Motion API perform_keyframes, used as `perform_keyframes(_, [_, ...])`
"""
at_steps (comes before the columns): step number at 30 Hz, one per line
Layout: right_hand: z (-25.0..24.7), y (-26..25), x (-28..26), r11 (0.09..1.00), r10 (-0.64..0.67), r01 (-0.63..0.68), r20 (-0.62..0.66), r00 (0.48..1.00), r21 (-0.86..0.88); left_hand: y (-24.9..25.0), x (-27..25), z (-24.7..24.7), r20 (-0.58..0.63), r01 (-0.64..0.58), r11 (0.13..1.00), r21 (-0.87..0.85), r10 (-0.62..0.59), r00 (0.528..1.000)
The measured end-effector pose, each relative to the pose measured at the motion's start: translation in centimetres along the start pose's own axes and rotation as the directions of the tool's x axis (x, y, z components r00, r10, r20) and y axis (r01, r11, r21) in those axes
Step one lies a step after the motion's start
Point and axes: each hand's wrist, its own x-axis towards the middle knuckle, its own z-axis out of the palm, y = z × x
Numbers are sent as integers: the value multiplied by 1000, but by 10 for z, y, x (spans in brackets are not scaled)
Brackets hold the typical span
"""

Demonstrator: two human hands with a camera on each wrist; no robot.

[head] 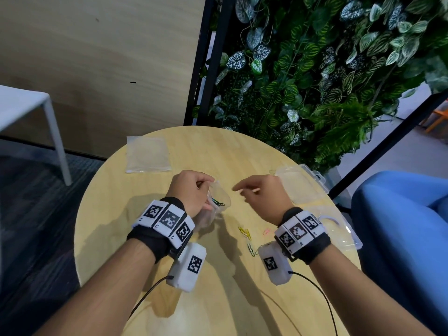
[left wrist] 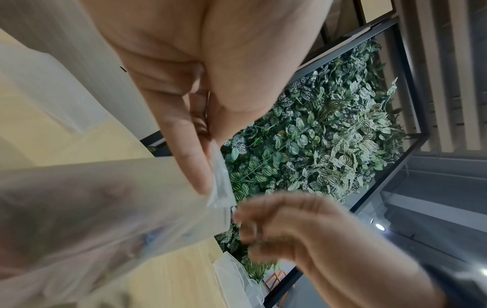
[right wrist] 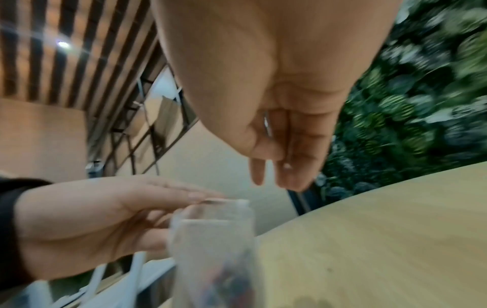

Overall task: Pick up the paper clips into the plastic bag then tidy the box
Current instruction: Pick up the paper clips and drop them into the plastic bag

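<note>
My left hand [head: 206, 184] pinches the rim of a small clear plastic bag [head: 219, 202] and holds it up over the round wooden table [head: 135, 238]. Green paper clips show inside the bag. My right hand [head: 238, 190] hovers just right of the bag's mouth, fingers reaching toward it; in the blurred right wrist view its fingers [right wrist: 290, 166] are straight and nothing shows between them. Loose clips lie nearer me on the table: yellow [head: 244, 232], pink [head: 266, 231] and green [head: 251, 248]. The clear plastic box [head: 300, 190] lies open at the table's right edge.
A second flat plastic bag [head: 148, 155] lies at the table's far left. A leafy plant wall [head: 315, 69] stands behind the table, a blue seat [head: 400, 214] is at the right, and a white table [head: 24, 105] is off to the left.
</note>
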Motion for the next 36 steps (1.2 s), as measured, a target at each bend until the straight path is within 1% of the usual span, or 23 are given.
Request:
perform_keyframes(1, [-3,13,-6,993,95,-94,4,996,-65,0,0,-1,-2,-2,1000,2,2,1000])
perform_keyframes(2, [-2,28,-13,965,210,-197,58,976,-174,0,0,-1,-5,-5,1000,5,5,1000])
perform_keyframes(3, [3,41,-23,911,343,-293,137,929,-290,0,-1,-1,-9,-7,1000,7,7,1000])
perform_keyframes(4, [10,53,-34,848,467,-368,209,859,-381,-1,-1,-1,-11,-9,1000,10,9,1000])
perform_keyframes(5, [20,61,-44,802,551,-416,264,792,-428,-1,-1,-1,-12,-13,1000,12,13,1000])
perform_keyframes(6, [30,64,-54,790,581,-436,295,759,-431,-1,-1,-1,-11,-15,1000,14,15,1000])
perform_keyframes(7, [40,66,-60,807,564,-433,307,767,-401,-1,-2,-1,-9,-15,1000,14,15,1000])
perform_keyframes(9, [57,61,-65,867,475,-378,305,826,-325,-1,-3,-1,-7,-15,1000,17,15,1000])
perform_keyframes(11, [73,50,-67,916,353,-253,328,876,-311,-1,-4,-3,-9,-19,999,25,20,1000])
perform_keyframes(12, [78,45,-69,921,301,-177,346,889,-346,0,-5,-5,-11,-20,999,30,21,1000])
perform_keyframes(13, [82,43,-71,915,262,-110,367,893,-387,0,-6,-6,-14,-20,999,33,20,1000])
perform_keyframes(15, [80,42,-78,879,223,3,416,881,-477,0,-6,-8,-22,-19,999,33,20,1000])
perform_keyframes(16, [75,42,-83,847,213,66,451,867,-527,1,-6,-9,-25,-19,999,29,20,999])
perform_keyframes(18, [64,40,-93,746,169,238,522,836,-622,1,-6,-8,-24,-21,1000,21,22,999])
perform_keyframes(20, [59,41,-101,679,98,361,566,818,-639,1,-6,-7,-18,-21,1000,15,21,1000])
perform_keyframes(22, [62,45,-104,671,78,364,550,832,-646,0,-7,-7,-13,-16,1000,13,16,1000])
perform_keyframes(24, [66,45,-105,720,58,318,511,858,-617,0,-8,-6,-15,-15,1000,13,15,1000])
perform_keyframes(25, [68,44,-107,723,58,305,494,867,-619,0,-9,-6,-16,-16,1000,14,16,1000])
perform_keyframes(27, [70,43,-111,716,26,313,472,881,-624,0,-10,-6,-14,-17,1000,13,17,1000])
perform_keyframes(30, [70,46,-111,709,12,323,469,883,-627,-1,-12,-7,-7,-14,1000,8,14,1000])
perform_keyframes(32, [68,43,-105,690,-26,319,417,908,-650,-2,-12,-8,-2,-13,1000,7,13,1000])
perform_keyframes(34, [66,39,-94,733,6,250,374,927,-632,-3,-13,-7,-11,-19,999,31,20,1000])
perform_keyframes(36, [64,36,-82,789,88,149,350,932,-596,-4,-14,-7,-18,-25,998,54,26,1000])
